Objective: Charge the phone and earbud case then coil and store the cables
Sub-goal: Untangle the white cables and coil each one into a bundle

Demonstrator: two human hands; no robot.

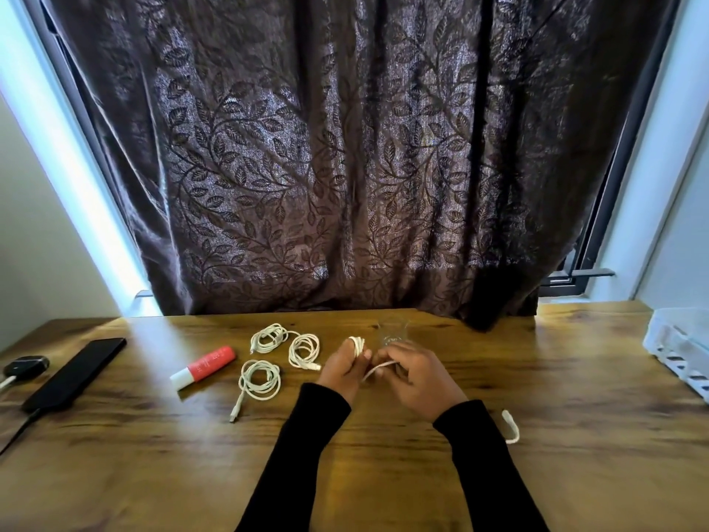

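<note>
Over the middle of the wooden table (383, 474), my left hand (341, 368) holds a white cable (358, 345) with several turns wrapped round its fingers. My right hand (416, 374) pinches the same cable's free run just beside it. The cable's loose end (512, 428) lies on the table past my right sleeve. Three coiled white cables sit left of my hands: one at the back (268, 337), one beside it (304, 351), one nearer (260, 383). At the far left a black phone (75, 374) lies with a dark cable plugged in, next to a black earbud case (26, 367) with a white cable.
A red and white tube (203, 367) lies between the phone and the coils. A clear glass (391, 332) stands just behind my hands. A white plastic basket (679, 351) sits at the right edge. A dark leaf-patterned curtain (345, 167) hangs behind the table.
</note>
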